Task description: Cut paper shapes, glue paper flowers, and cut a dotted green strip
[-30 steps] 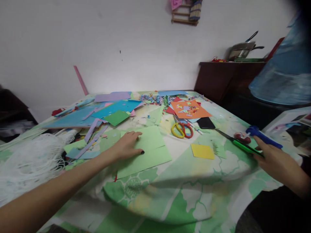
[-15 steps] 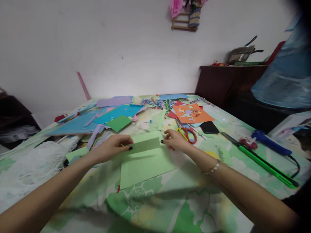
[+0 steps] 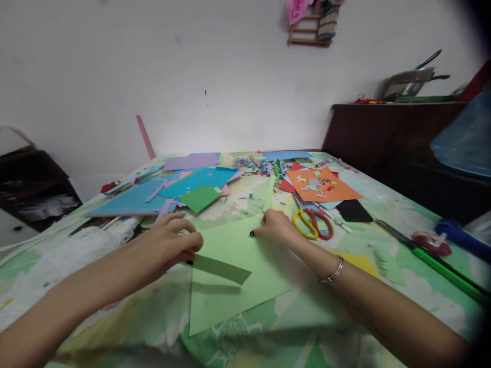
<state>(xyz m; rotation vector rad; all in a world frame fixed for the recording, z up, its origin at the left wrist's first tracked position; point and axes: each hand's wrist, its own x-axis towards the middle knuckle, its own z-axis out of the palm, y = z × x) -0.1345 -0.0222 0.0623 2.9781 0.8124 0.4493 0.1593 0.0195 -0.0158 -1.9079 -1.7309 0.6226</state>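
My left hand (image 3: 174, 240) is closed, pinching one end of a narrow green paper strip (image 3: 222, 269). The strip's free end hangs over a larger light green paper sheet (image 3: 238, 304) and casts a shadow on it. My right hand (image 3: 275, 227) rests at the sheet's far right corner, thumb on the paper and the other fingers curled and partly hidden. Just right of that hand lie scissors (image 3: 306, 225) with one yellow and one red handle loop. Beyond the sheet, another thin light green strip (image 3: 269, 194) lies on the tablecloth.
Coloured papers (image 3: 199, 181) are stacked at the back left, with white string (image 3: 88, 250) nearer me. On the right are orange paper (image 3: 322, 185) with scraps, a black phone (image 3: 355, 210), a green cutter knife (image 3: 433, 263) and a blue glue gun (image 3: 460, 235).
My right hand has come off the strip and moved onto the sheet's corner. With my left hand, the strip has swung nearer me. The camera view has turned left.
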